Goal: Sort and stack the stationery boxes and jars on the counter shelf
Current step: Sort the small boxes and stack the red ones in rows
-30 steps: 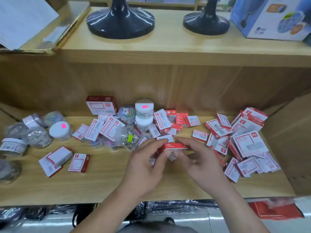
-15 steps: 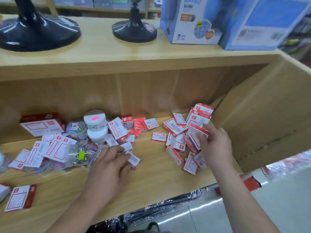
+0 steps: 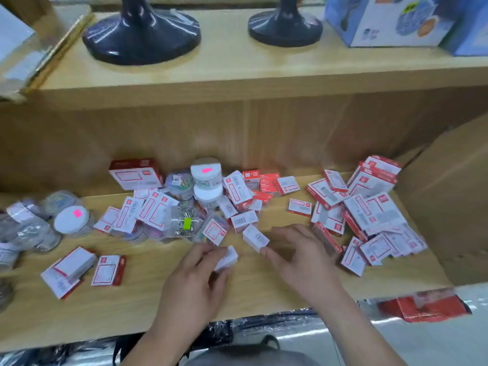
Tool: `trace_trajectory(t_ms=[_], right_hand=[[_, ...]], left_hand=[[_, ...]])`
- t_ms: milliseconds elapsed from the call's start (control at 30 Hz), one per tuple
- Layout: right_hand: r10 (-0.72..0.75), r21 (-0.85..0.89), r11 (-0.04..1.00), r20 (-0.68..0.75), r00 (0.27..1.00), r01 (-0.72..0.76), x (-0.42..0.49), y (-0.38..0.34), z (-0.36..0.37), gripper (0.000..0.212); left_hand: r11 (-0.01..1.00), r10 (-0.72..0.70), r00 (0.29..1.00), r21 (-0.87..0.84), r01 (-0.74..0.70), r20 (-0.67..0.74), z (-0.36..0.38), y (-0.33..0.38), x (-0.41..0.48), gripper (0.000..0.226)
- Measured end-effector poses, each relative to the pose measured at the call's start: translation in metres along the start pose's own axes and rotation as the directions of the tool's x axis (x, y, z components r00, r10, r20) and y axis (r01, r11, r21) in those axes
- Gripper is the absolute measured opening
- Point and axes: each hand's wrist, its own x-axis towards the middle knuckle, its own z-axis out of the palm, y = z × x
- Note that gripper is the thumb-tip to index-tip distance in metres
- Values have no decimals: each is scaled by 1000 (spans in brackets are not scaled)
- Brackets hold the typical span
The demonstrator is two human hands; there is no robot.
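Several small red-and-white stationery boxes lie scattered over the wooden shelf (image 3: 132, 307). My left hand (image 3: 195, 276) grips one small white box (image 3: 227, 258) at the shelf's middle. My right hand (image 3: 298, 254) is just right of it, and its fingertips touch another small white box (image 3: 255, 237). Two white-lidded jars (image 3: 207, 180) stand stacked at the back, by a larger red-and-white box (image 3: 136, 174). A heap of bigger boxes (image 3: 375, 215) fills the right end. More jars (image 3: 74, 220) sit at the left.
A clear bag of clips (image 3: 184, 223) lies among the boxes. Two loose boxes (image 3: 108, 270) rest at the front left. On the upper counter stand two dark round bases (image 3: 142, 35) and blue cartons (image 3: 390, 19). A wooden side wall (image 3: 449, 207) closes the shelf's right end.
The view has swung back to the left. My right hand left the heap at the right and came to the middle. My left hand now holds a small white box.
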Motion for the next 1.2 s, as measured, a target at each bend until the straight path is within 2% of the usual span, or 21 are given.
trace_trajectory(t_ms=[67, 133, 200, 300, 400, 500, 600, 733, 833, 900, 1000, 1067, 1200], right_hand=[[19, 11, 1000, 58, 998, -19, 0, -7, 12, 49], [23, -27, 999, 65, 998, -21, 3, -7, 18, 40], [14, -29, 1000, 67, 998, -12, 7, -2, 20, 28], [80, 87, 992, 100, 992, -89, 12, -1, 16, 12], [133, 280, 944, 170, 977, -177, 7, -15, 14, 5], [100, 389, 903, 216, 971, -180, -5, -35, 14, 4], [28, 437, 887, 277, 960, -152, -9, -59, 24, 7], [-88, 437, 895, 370, 925, -90, -12, -93, 66, 17], [-179, 359, 933, 378, 909, 34, -11, -109, 109, 22], [-225, 311, 944, 356, 907, 113, -9, -115, 130, 30], [-263, 280, 947, 408, 874, 154, -9, -123, 147, 43], [-270, 269, 950, 445, 854, 161, -9, -133, 155, 53], [-260, 292, 947, 451, 854, 134, -5, -156, 176, 49]], left_hand=[[995, -51, 999, -79, 53, 17, 2, -4, -3, 39], [962, -156, 988, -223, 156, 17, 5, -8, -5, 39], [886, -283, 959, -378, 268, 16, 8, -12, -8, 33], [768, -421, 907, -522, 371, 25, 7, -11, -11, 28], [708, -451, 891, -590, 388, 45, 2, -9, -14, 20], [751, -422, 906, -541, 378, 47, -7, -10, -24, 21], [854, -369, 927, -415, 314, -59, -27, -18, -41, 33], [898, -393, 897, -295, 327, -203, -66, -45, -67, 37], [926, -375, 881, -155, 343, -288, -87, -68, -91, 44], [941, -337, 901, -55, 335, -273, -91, -77, -105, 35], [965, -235, 933, 52, 258, -272, -88, -83, -118, 20], [955, -243, 911, 85, 286, -333, -93, -92, -119, 15], [912, -314, 849, 114, 394, -426, -108, -121, -117, 17]])
